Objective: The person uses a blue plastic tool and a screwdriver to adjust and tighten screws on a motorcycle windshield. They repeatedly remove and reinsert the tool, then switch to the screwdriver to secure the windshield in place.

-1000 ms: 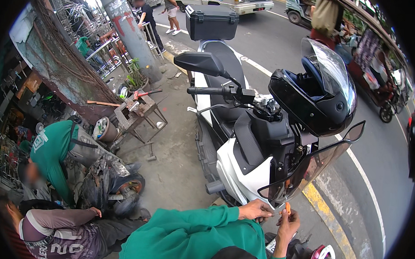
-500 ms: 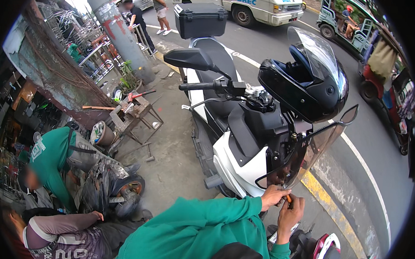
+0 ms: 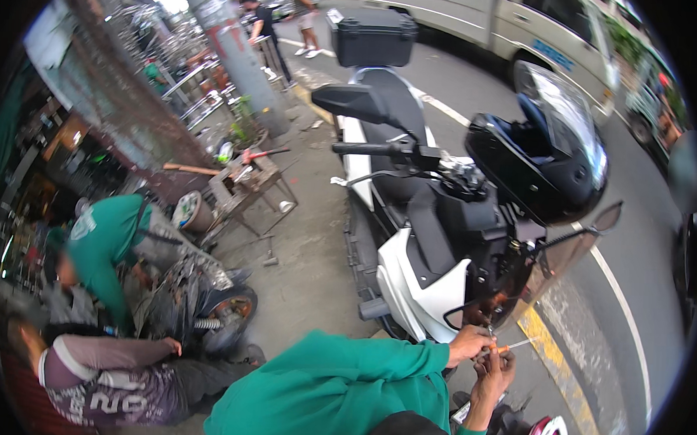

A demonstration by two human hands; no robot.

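Two hands (image 3: pixel 482 355) | fingers clamped on orange-handled screwdriver (image 3: pixel 514 347) | white scooter (image 3: pixel 416 275) | concrete roadside pavement (image 3: pixel 307 270), street beside

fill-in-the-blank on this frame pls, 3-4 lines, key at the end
1. Both hands work at the front of a white and black ____.
2. The right hand holds a thin tool with an ____ handle.
3. A black ____ sits on the handlebar.
4. The sleeve is ____.

Missing words: scooter; orange; helmet; green
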